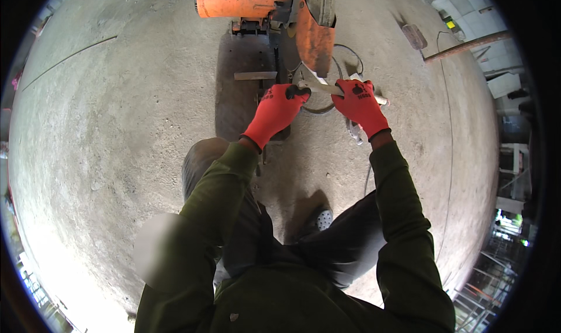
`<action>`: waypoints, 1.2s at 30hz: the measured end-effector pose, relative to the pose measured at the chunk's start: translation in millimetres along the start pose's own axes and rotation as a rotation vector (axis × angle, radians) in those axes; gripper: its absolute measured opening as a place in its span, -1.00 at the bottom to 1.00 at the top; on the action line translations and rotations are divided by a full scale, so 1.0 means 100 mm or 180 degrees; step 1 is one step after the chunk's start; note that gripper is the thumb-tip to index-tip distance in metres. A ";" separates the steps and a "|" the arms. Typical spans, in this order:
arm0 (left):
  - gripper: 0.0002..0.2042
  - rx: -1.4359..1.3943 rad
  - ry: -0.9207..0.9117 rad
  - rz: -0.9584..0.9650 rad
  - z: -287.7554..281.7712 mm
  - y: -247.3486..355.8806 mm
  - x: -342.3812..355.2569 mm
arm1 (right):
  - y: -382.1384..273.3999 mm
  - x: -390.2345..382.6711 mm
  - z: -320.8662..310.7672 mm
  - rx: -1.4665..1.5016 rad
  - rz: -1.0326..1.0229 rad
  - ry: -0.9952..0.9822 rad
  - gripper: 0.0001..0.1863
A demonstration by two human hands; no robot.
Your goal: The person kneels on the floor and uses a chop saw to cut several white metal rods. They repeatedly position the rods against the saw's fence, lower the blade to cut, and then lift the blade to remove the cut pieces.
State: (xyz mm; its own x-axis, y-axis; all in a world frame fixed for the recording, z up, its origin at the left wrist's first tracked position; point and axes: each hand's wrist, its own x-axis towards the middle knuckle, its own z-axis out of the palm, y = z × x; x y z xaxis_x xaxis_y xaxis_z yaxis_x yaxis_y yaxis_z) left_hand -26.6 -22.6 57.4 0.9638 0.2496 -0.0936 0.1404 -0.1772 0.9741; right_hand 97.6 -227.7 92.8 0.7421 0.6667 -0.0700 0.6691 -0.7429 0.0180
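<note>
Both my hands wear red gloves with black fingertips. My right hand (359, 103) is closed round a short, pale, rod-like piece (325, 88); its exact kind is not clear. At that piece's other end, the fingers of my left hand (280, 111) are closed, pinching it near the tip. Just beyond my hands stands an orange cut-off saw (242, 1), its worn orange blade guard (316, 38) hanging close above the piece. My left hand is over the right edge of the saw's dark base plate (236, 108).
A flat bar (255, 76) lies across the saw's base. Beneath my right hand are a looped dark cable (318, 111) and a metal tool (355, 133), partly hidden. A long-handled tool (467, 46) rests at the far right, and a thin rod (69, 58) lies at the far left.
</note>
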 end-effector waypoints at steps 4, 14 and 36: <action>-0.70 0.0095 -0.0065 -0.0029 -0.01 -0.02 0.03 | -0.02 0.01 0.07 0.0138 0.0065 0.0143 -0.77; -0.63 0.0194 0.0199 0.0212 0.08 -0.09 0.12 | -0.10 0.03 0.25 0.1619 0.0575 0.0022 -0.60; -0.68 0.0132 -0.0011 0.0314 -0.10 0.22 -0.18 | -0.18 -0.01 0.49 0.2601 0.0460 0.0030 -0.61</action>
State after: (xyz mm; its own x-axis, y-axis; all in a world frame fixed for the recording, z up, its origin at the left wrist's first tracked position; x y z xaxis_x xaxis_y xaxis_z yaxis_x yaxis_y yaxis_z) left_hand -42.6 -21.4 83.0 0.9742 0.2258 0.0017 0.0540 -0.2401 0.9692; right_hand 83.1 -218.1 43.7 0.8212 0.5590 -0.1143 0.3299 -0.6286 -0.7043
